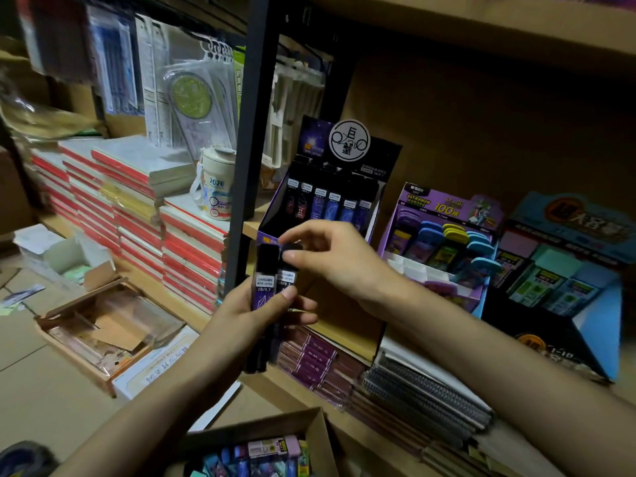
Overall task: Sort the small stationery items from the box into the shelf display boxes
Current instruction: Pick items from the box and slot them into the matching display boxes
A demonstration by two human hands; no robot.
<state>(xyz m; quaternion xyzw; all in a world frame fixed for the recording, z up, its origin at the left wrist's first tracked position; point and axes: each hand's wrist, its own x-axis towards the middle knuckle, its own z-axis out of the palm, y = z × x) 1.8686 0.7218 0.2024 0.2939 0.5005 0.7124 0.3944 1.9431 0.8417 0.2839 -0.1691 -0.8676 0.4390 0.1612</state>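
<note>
Head view: bundle of dark lead tubes (265, 270) upright, left hand (253, 316) wrapped round its lower half, thumb pressed across the front labels. Labels read 2B/0.7. Right hand (332, 258) pinches the black cap of one tube (287, 274) on the bundle's right side, thumb and forefinger on the cap, other fingers loosely spread above. That tube touches the rest of the bundle.

Directly behind the grip: purple-black display box (344, 156) on the shelf, a row of matching tubes standing in it, round white logo tab on top. Right of the grip: purple display box (444, 203) with blue, yellow and purple pieces in white dividers. Farther right: blue display box (599, 304) with green and pink packs.

Below the grip, at the bottom edge: open cardboard box (318, 438) holding mixed small stationery. Below-right: spiral notebooks (430, 394) lying flat on a lower shelf. Just left of the grip: black shelf post (249, 132). Beyond it: stacks of red-edged books (137, 215), with a white cup (215, 185) on top. Lower left on the floor: open carton (103, 321).
</note>
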